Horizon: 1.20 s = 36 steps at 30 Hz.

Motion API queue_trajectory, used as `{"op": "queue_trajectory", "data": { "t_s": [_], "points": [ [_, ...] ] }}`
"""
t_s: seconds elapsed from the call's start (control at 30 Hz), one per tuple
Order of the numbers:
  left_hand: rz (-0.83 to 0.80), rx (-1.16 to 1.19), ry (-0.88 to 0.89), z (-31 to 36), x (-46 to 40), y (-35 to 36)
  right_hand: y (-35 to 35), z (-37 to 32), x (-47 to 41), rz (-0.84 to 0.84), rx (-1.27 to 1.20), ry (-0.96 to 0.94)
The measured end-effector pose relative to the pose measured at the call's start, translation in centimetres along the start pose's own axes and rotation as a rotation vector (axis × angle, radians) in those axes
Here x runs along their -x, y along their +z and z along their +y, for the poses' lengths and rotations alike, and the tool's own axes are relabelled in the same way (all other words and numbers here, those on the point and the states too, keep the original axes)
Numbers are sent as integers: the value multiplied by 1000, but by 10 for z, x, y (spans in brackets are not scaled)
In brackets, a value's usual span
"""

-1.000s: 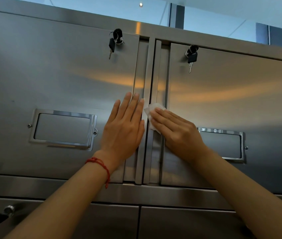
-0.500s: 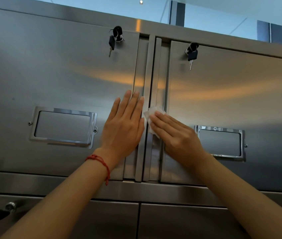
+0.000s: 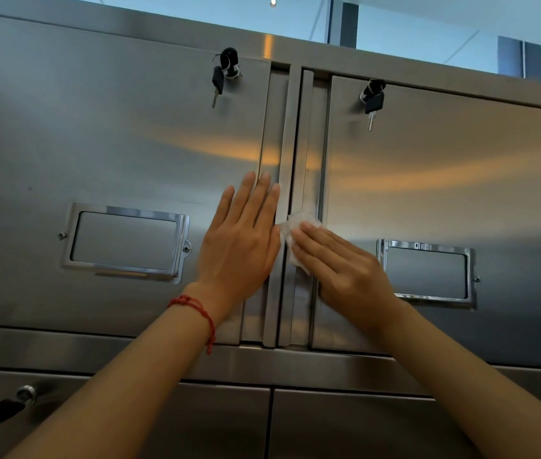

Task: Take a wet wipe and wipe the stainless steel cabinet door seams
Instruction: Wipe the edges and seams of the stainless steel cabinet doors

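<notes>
Two stainless steel cabinet doors meet at a vertical centre seam (image 3: 290,144) flanked by raised handle strips. My left hand (image 3: 242,243) lies flat with straight fingers on the left door (image 3: 113,144), right beside the seam. My right hand (image 3: 342,270) presses a small white wet wipe (image 3: 295,226) onto the seam with straight fingers, about halfway up the doors. Most of the wipe is hidden under my fingers. A red string bracelet sits on my left wrist.
Keys hang from a lock on the left door (image 3: 226,74) and a lock on the right door (image 3: 373,97). Each door carries a chromed label frame, left (image 3: 126,241) and right (image 3: 428,273). Lower cabinet doors (image 3: 345,425) and another lock (image 3: 14,402) sit below.
My right hand has slid the wipe a little down the seam. My left hand has stayed flat in the same spot on the left door.
</notes>
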<state>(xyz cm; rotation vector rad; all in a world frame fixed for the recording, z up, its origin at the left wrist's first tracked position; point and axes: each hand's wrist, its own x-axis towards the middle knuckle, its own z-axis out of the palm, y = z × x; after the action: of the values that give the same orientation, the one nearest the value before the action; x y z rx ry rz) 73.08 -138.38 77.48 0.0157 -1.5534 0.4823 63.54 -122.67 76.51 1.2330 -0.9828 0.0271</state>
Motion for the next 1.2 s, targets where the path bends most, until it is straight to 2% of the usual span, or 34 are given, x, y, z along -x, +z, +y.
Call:
{"op": "queue_trajectory", "data": {
  "t_s": [0.17,0.33,0.53,0.7,0.93,1.2],
  "points": [
    [0,4,-2,1,0,0,-5,2,0,-6,13,-53],
    [-4,1,-2,0,0,-1,-4,-1,-1,-1,1,-2],
    [-1,13,-8,1,-1,-1,-8,-6,5,-36,3,-47],
    [-1,6,-4,1,0,0,-4,-7,4,-20,7,-11],
    [-10,8,-9,2,-1,-2,-8,-4,9,-42,41,-125],
    [12,2,0,1,0,0,-7,-6,10,-46,25,-117]
  ]
}}
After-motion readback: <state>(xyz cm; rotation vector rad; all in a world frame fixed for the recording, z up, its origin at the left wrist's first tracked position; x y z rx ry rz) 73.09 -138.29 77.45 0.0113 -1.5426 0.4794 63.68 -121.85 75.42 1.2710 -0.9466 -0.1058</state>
